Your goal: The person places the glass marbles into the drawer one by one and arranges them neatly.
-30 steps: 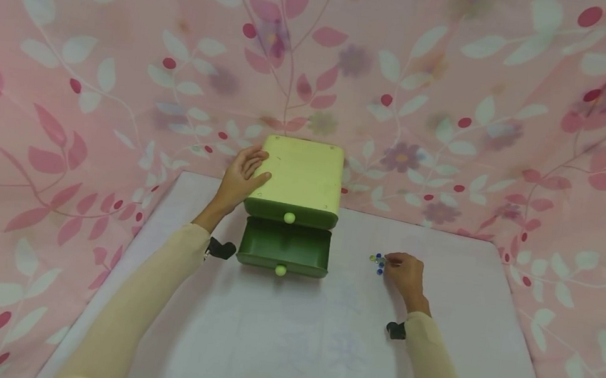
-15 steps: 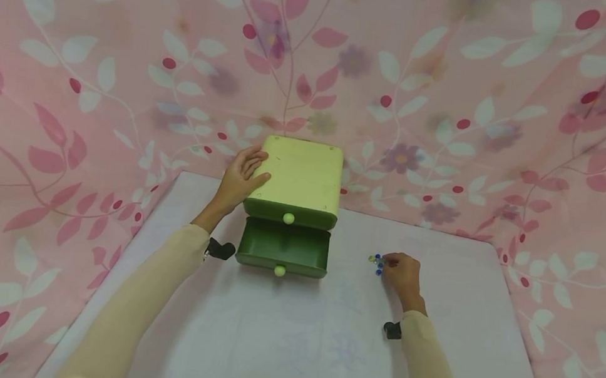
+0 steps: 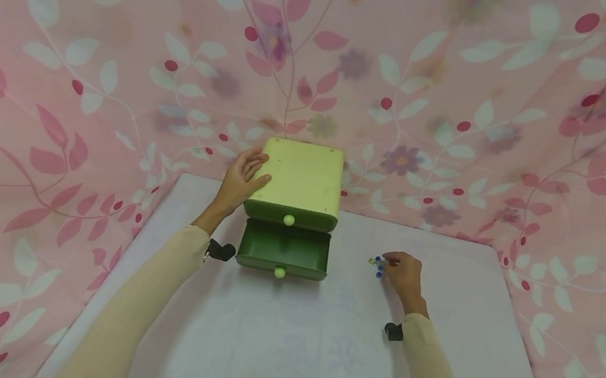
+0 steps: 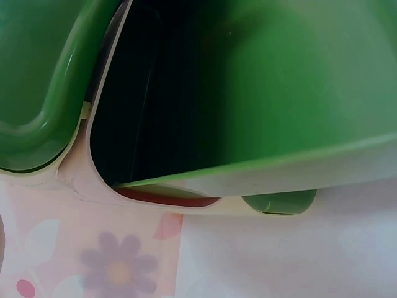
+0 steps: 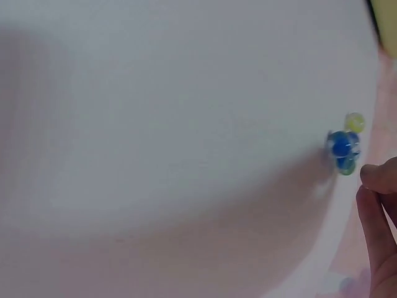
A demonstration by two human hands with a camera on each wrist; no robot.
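Observation:
A small pale-yellow drawer box (image 3: 302,173) with two green drawers stands near the back of the table. Its lower drawer (image 3: 284,246) is pulled out and looks bare inside; the left wrist view shows the drawer's green interior (image 4: 279,87) up close. My left hand (image 3: 238,181) rests on the box's left edge, thumb and fingertips on the top. Right of the box lies a cluster of several glass marbles (image 5: 342,146), blue, yellow and greenish. My right hand (image 3: 405,274) is beside them, thumb and forefinger close together; whether a marble is between them is unclear.
The upper drawer (image 3: 311,218) is closed, with a round pale knob. A white cloth covers the table (image 3: 273,343). Pink floral fabric (image 3: 460,107) hangs close behind the box and along both sides.
Little differs. The right hand stays at the marbles with a tiny shift of its fingers, and the left hand keeps its place on the box. The head view has moved slightly.

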